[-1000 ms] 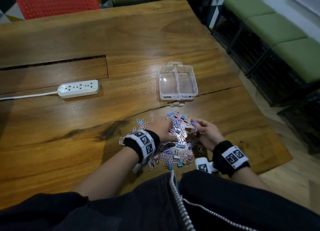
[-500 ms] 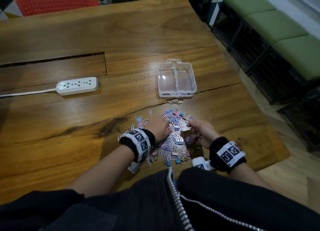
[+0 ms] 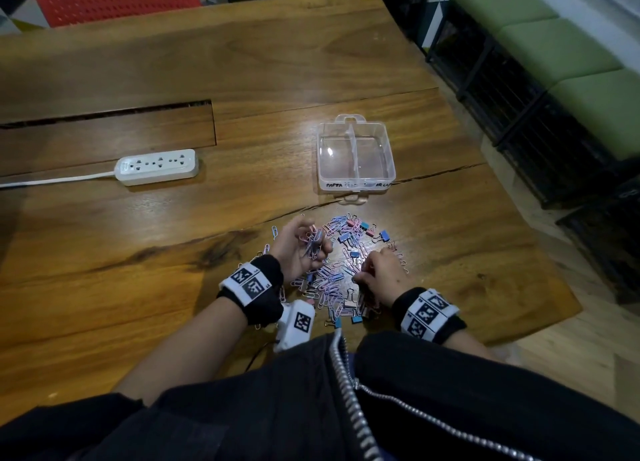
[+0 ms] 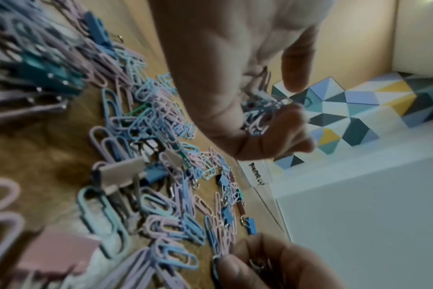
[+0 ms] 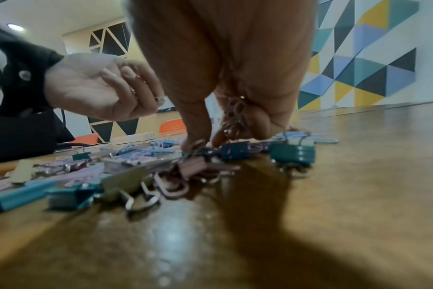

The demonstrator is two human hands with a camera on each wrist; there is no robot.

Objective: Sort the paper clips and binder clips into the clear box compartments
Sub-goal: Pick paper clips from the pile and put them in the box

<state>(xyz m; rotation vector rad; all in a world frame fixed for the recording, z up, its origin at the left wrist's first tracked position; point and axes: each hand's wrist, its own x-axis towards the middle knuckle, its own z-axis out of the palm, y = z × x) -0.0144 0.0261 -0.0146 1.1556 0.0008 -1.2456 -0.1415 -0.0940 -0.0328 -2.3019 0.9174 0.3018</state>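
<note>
Paper clips and binder clips heaped on bench, both hands full

Bench [image 3: 311, 62] of wood, widest of all. Clear box [image 3: 356, 180] at 12 o'clock from the pile, lid off, both compartments bare. Pile of paper clips [image 3: 332, 280] mixed with binder clips [image 3: 355, 254], spread between the wrists. Left hand [image 3: 301, 249] raised palm-up, fingers curled round a bunch of paper clips. Right hand [image 3: 381, 273] at 3 o'clock, fingers pinching clips low on the heap.

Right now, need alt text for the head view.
Over a mixed pile of pastel paper clips and small binder clips on a brown wooden table, the left hand holds a bunch of paper clips while the right hand pinches into the pile. Beyond it sits an empty two-compartment clear plastic box.
</note>
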